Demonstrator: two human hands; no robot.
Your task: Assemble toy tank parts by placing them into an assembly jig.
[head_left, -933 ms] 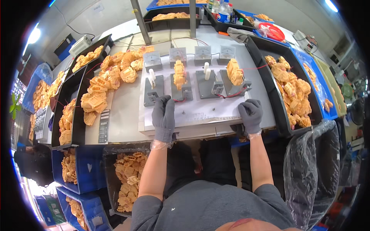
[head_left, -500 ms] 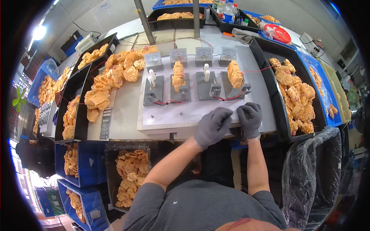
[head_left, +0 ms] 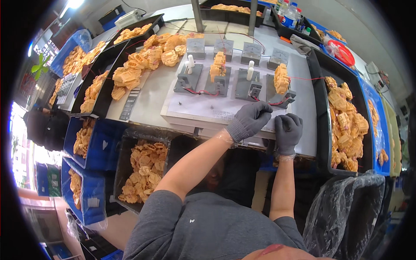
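White board [head_left: 195,107] with four grey stands [head_left: 220,86], set near the front edge of a pale table [head_left: 148,106] and lying just ahead of both hands. Left hand [head_left: 250,119], grey-gloved: the forearm slants from lower left across the front of the torso, and the hand lies over the board's front right portion, knuckles up, fingers bent toward the thumb. Right hand [head_left: 289,132], likewise gloved: the forearm rises almost straight, and the fingers fold into a loose fist at the board's front right corner, just beside the left. Both grips are largely closed; whether either encloses anything cannot be told.

Peach-coloured moulded parts [head_left: 281,79] sit on the second and fourth stands from the left; white pegs [head_left: 250,70] rise from the first and third. Four dial meters [head_left: 251,53] stand in a row behind.

More such parts form a heap [head_left: 128,77] on the table to the left and fill much of a long black tray [head_left: 323,143] to the right. Bottles [head_left: 291,16] stand in a dark tray at the back; a red round item [head_left: 341,53] lies near them. Below the table's left side is a blue bin [head_left: 107,151]; clear plastic sheeting [head_left: 333,203] drapes a container at lower right.
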